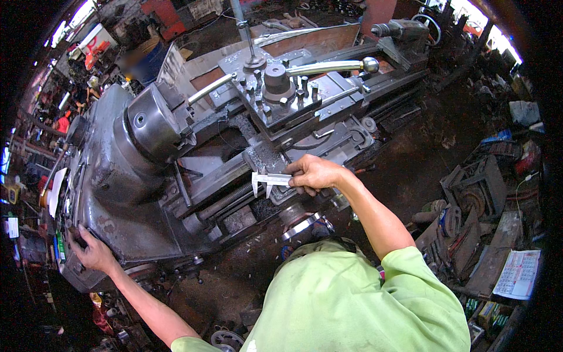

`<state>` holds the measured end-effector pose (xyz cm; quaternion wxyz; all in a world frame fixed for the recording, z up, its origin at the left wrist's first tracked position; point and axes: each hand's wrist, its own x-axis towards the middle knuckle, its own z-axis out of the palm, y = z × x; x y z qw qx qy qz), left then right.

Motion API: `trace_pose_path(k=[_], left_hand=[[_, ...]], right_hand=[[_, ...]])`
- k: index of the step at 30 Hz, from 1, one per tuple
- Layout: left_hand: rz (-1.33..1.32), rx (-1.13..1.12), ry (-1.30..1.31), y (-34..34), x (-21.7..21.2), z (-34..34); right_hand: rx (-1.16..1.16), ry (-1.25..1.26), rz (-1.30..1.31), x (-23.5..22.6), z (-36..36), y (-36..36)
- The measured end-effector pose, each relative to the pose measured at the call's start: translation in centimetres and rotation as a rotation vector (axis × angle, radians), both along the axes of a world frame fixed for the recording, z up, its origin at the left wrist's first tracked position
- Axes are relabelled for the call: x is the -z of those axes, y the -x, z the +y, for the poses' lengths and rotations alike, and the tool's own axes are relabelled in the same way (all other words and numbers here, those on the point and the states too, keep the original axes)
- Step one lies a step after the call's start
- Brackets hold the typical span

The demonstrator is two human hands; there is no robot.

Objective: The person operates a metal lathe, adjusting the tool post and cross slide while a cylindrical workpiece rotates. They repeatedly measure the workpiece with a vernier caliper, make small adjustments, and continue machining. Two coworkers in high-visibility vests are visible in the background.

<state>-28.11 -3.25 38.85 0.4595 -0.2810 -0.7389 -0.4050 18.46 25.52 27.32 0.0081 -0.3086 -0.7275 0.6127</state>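
Observation:
My right hand [314, 175] is closed round a metal vernier caliper [274, 179]. Its jaws point left, a little apart, over the carriage [267, 158] of a lathe, with no workpiece visible between them. At the far left my left hand [94, 251] rests on the end of the lathe's grey headstock [132, 226]. Its fingers curl at a small dark object there, which I cannot make out. The round chuck [153, 120] sits above the bed, its jaws facing right. A square tool post [277, 85] with several upright bolts and a long shiny lever [328, 67] stands beyond my right hand.
A handwheel [302, 226] juts out in front of the carriage. The tailstock [402, 32] stands at the far right end. Scrap metal parts [478, 193] and a printed sheet [517, 274] lie on the right. A blue drum [146, 58] is behind the chuck.

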Motion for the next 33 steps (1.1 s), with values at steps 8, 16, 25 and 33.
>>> trace_pose_path(k=[8,16,25,33], left_hand=[[-0.132,0.141,-0.054,-2.0,-0.3,0.5],[-0.117,0.112,0.084,-2.9,-4.1,-1.7],[-0.227,-0.002,0.501,8.8,-9.8,-0.9],[-0.199,-0.039,0.710,11.3,-8.3,2.8]], right_hand=[[-0.003,-0.279,0.003,-0.5,-0.8,-1.2],[0.141,0.016,0.031,-1.2,-2.1,-2.2],[0.065,-0.322,-0.006,-1.5,-3.3,-3.9],[0.327,-0.344,-0.070,-3.3,-5.3,-8.1]])
